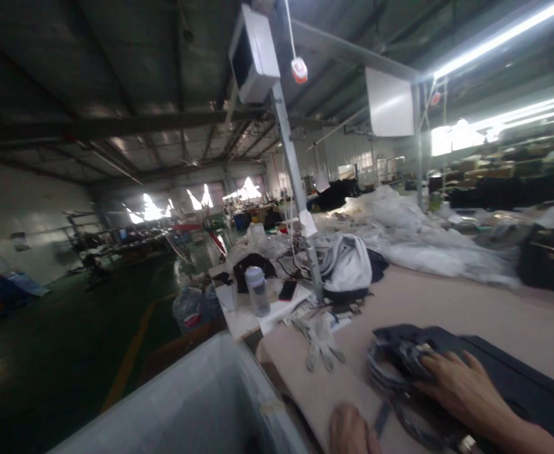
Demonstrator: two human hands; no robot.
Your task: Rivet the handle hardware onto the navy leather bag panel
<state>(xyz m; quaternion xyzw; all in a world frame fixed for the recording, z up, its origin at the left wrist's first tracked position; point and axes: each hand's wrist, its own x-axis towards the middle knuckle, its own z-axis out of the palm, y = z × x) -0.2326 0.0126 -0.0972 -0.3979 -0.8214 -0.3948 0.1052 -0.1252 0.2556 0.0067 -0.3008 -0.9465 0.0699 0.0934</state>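
My right hand (pixel 466 388) is closed over a dark bundle of straps (pixel 390 362), its fingers bent around the top of the bundle. The straps lie on a flat, dark fabric piece (pixel 508 362), perhaps a bag, at the lower right of the table. A loop of strap with a shiny metal fitting (pixel 466 443) hangs below the wrist. At the bottom edge is my left hand (pixel 350 430), blurred and partly cut off. Its fingers look curled together near a short strap end (pixel 382 417); whatever it holds is hidden.
A whitish bin (pixel 163 410) stands left of the table (pixel 296 359). On the table lie a pale work glove (pixel 322 340), a grey and dark bag (pixel 347 268) and heaped clear plastic (pixel 400 221). A bottle (pixel 257 290) and a phone (pixel 288 291) sit by a metal post (pixel 296 183).
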